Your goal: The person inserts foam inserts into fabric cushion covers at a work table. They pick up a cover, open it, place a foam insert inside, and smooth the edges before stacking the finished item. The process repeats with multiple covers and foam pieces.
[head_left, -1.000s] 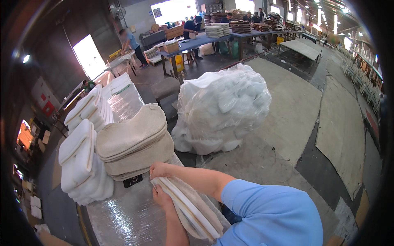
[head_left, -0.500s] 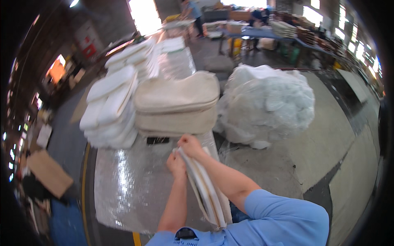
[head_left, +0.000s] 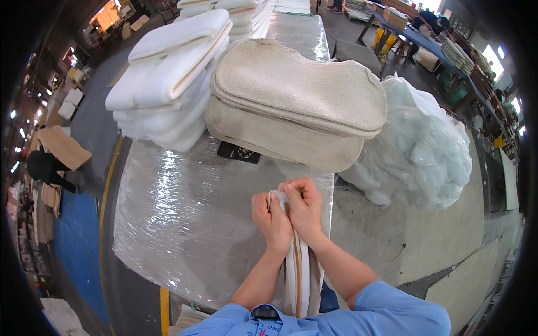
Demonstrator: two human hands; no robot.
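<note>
Flat covers: thin bundle of white and beige fabric pieces [head_left: 298, 269], held edge-up between both hands, running from chest level out over the near edge of the counter [head_left: 185, 224].
Left hand: [head_left: 271, 219] closed around the top of the bundle, thumb pressed on its left face.
Right hand: [head_left: 302, 206] closed on the same top end, fingers curled over the edge, touching the left hand.
Counter surface: wrapped in shiny clear film, bare in front of the hands.
Dark tag: one small black rectangle [head_left: 239, 152] lying flat on the film, half under the beige stack.
Beige stack: [head_left: 297, 109] about three wide padded covers, just beyond the hands.
White stack: [head_left: 168, 84] several folded white pads, left of the beige stack, touching it.
Clear bag: one large bag of white filling [head_left: 417, 151], right of the counter, on the floor.
Cardboard: one brown sheet [head_left: 61, 147] on the floor, far left.
Change from half a second earlier: view closer and lower over the counter; bundle now upright and gripped at its tip by both hands together.
</note>
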